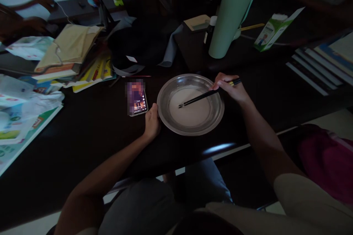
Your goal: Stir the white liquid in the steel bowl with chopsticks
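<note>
A round metal dish holding a pale liquid or batter sits on the dark table in front of me. My right hand is closed round a pair of dark chopsticks, whose tips rest in the pale contents near the dish's middle. My left hand is curled against the dish's left rim, steadying it. A phone with a lit screen lies flat just left of that hand.
A tall pale-green flask and a small dark bottle stand behind the dish. A green-and-white carton lies at the back right, books at the right, piled papers and books at the left.
</note>
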`<state>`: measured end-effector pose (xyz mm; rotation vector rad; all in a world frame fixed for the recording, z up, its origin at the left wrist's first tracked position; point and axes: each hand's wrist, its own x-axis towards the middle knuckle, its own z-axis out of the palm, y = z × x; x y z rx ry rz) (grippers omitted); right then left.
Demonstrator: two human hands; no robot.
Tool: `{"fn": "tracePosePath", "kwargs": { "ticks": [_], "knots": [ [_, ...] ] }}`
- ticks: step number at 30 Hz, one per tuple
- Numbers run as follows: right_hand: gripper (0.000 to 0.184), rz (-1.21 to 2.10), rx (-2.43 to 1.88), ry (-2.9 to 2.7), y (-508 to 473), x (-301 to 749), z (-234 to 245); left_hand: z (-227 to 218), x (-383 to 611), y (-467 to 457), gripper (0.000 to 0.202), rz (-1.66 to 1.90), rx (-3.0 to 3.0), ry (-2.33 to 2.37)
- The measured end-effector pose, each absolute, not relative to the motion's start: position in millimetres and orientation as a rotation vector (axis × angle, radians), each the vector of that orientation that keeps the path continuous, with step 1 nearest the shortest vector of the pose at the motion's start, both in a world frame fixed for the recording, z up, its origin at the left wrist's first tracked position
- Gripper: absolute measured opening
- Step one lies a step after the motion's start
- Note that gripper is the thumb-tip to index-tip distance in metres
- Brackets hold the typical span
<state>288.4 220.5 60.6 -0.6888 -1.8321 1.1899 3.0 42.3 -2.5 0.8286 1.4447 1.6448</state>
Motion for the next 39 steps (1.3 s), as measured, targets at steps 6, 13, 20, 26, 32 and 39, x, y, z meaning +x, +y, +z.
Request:
{"fn": "tracePosePath", "kwargs": {
  "ticks": [6,13,20,26,32,39],
  "knots": [
    [0.046,1.238,-0.656,-1.805,222.1,295.2,58.0,-0.6,1.3,41.7,0.065,1.593,0.776,1.313],
    [0.043,1.2,-0.607,-1.868,222.4,285.6,55.9,9.3,6.6,41.9,0.058,1.668,0.555,1.298],
    [0.041,1.221,-0.645,-1.804,226.3,296.7,57.0,15.9,7.7,39.8,0.056,1.663,0.585,1.292],
    [0.042,1.2,-0.565,-1.93,224.3,286.5,53.6,9.4,2.8,42.3,0.052,1.642,0.567,1.316],
    [0.051,1.126,-0.755,-1.664,230.7,292.5,54.5,8.4,2.5,46.2,0.059,1.621,0.642,1.367],
    [0.049,1.264,-0.623,-1.835,221.8,289.7,58.5,5.5,3.3,44.9,0.062,1.678,0.784,1.443]
  ]
}}
